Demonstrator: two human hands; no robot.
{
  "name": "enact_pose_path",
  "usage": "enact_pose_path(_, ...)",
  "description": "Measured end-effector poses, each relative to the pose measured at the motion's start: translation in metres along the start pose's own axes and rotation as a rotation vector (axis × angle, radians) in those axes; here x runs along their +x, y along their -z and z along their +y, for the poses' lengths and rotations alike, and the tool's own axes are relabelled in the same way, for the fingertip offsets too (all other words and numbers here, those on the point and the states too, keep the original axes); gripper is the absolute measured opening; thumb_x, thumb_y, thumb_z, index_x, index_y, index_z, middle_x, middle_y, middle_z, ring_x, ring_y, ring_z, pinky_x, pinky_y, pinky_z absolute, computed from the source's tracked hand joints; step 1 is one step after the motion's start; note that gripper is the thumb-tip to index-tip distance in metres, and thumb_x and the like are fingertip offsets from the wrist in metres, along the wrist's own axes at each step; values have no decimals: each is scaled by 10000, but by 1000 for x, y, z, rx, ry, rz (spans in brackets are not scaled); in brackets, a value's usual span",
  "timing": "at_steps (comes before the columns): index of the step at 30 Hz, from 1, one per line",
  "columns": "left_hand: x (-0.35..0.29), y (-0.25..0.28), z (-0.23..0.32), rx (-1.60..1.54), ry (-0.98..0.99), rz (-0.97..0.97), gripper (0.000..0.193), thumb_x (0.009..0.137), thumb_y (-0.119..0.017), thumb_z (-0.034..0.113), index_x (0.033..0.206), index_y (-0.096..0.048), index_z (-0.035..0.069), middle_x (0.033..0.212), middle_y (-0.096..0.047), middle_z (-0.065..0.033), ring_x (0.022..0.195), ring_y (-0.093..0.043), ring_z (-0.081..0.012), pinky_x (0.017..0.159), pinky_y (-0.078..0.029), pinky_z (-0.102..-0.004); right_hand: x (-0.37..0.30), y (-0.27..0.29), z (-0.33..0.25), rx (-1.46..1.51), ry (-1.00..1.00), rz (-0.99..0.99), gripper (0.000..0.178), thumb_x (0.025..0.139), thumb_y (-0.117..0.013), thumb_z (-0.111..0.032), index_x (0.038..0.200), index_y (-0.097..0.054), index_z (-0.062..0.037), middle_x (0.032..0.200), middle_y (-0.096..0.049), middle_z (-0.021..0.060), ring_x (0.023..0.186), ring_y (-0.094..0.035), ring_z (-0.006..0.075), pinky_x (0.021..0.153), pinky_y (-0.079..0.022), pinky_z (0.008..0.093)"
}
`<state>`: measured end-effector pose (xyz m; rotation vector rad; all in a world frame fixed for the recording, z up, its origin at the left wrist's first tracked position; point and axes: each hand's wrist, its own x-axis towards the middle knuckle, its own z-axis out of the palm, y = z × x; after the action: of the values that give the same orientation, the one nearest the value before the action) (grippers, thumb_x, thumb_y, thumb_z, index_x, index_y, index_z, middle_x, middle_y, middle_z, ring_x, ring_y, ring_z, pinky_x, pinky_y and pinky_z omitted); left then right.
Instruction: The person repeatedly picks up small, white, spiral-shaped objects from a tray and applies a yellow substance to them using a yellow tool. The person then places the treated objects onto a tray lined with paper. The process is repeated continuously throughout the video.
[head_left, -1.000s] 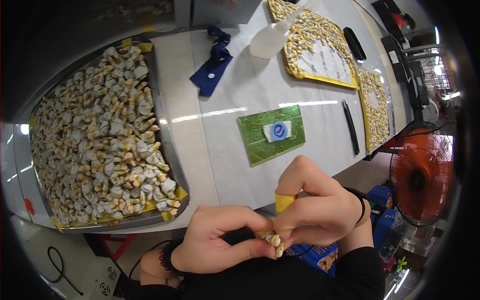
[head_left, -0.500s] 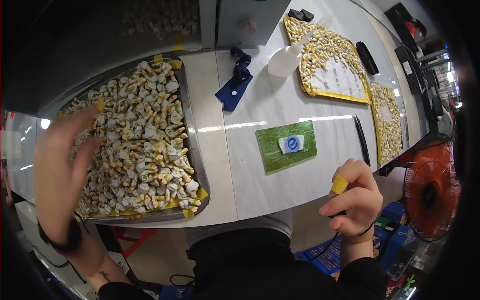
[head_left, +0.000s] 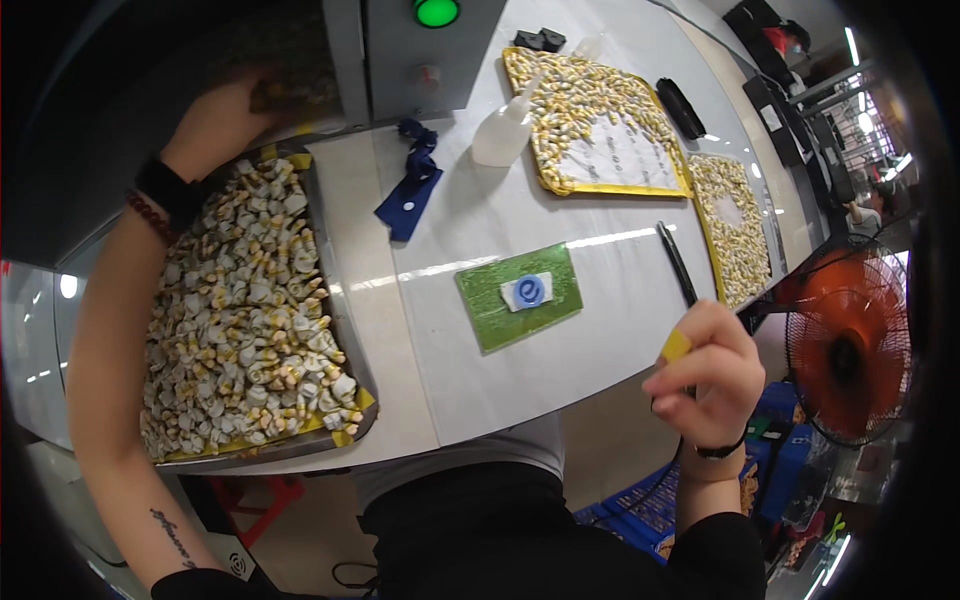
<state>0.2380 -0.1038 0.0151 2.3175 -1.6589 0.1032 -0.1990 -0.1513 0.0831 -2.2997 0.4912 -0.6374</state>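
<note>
My left hand [head_left: 232, 118] reaches over the far end of a metal tray [head_left: 350, 345] into the dark opening of a grey machine [head_left: 425, 70]. Its fingers fade into shadow beside dim pieces there. Small white pieces with yellow bands [head_left: 240, 310] heap the tray, under my left forearm. My right hand [head_left: 712, 375] hovers past the table's front edge, fingers curled in, yellow tape around one finger. Whatever they hold, if anything, is too small to make out. Between the hands lies a green plate [head_left: 490, 325] bearing a white patch and a round blue disc [head_left: 529, 291].
A navy cloth strip [head_left: 410, 205] and a translucent squeeze bottle [head_left: 500, 138] stand beyond the plate. Two yellow-edged trays [head_left: 640, 188] of small pieces sit to the right, near a black pen-like stick [head_left: 676, 262]. An orange fan [head_left: 850, 340] stands off the table's right side.
My left hand has moved from above the tray's left part, forward into the machine's opening. The view has shifted, bringing a lit green button into sight. My right hand stays curled nearly in place.
</note>
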Motion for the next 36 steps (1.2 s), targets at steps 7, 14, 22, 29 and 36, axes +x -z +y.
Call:
enact_pose_path(7, -5, 14, -15, 156, -82, -74, 314, 866, -539, 223, 1090, -545, 4, 1008, -607, -198, 909, -596, -350, 771, -467, -401, 76, 40, 60, -398, 51, 65, 76, 788, -646, -94, 762, -612, -31, 686, -558, 20, 574, -454, 97, 505, -327, 228)
enact_pose_path(14, -83, 90, 85, -422, -114, 41, 133, 884, -456, 33, 1003, -478, -22, 844, -508, -46, 794, -500, -104, 713, -407, -228, 136, 31, 149, -479, 35, -168, 136, 789, -643, -114, 850, -601, -1, 751, -621, 86, 712, -599, 180, 625, -473, 293)
enact_pose_path(22, -190, 124, 148, -1200, -62, -494, 112, 734, -621, 2, 829, -633, -55, 836, -641, -197, 734, -632, -289, 650, -493, -319, 155, -11, 152, -665, 131, -226, 145, 747, -540, -41, 865, -609, 8, 741, -608, 139, 727, -584, 322, 686, -468, 387)
enact_pose_path(29, -192, 48, 159, -1718, -51, -560, 174, 768, -635, 101, 858, -626, -47, 862, -649, -186, 766, -630, -265, 674, -497, -291, 95, -5, 68, -234, 84, -152, 105, 770, -585, 26, 864, -628, 8, 726, -623, 78, 619, -603, 146, 552, -472, 238)
enact_pose_path(36, -206, 21, 192, -2115, 464, -499, 540, 728, -704, 446, 826, -619, -78, 755, -651, -184, 606, -612, -191, 556, -499, -261, 56, -34, 49, -452, 393, -292, 187, 673, -618, -1, 855, -601, -40, 733, -583, 56, 691, -579, 210, 578, -489, 310)
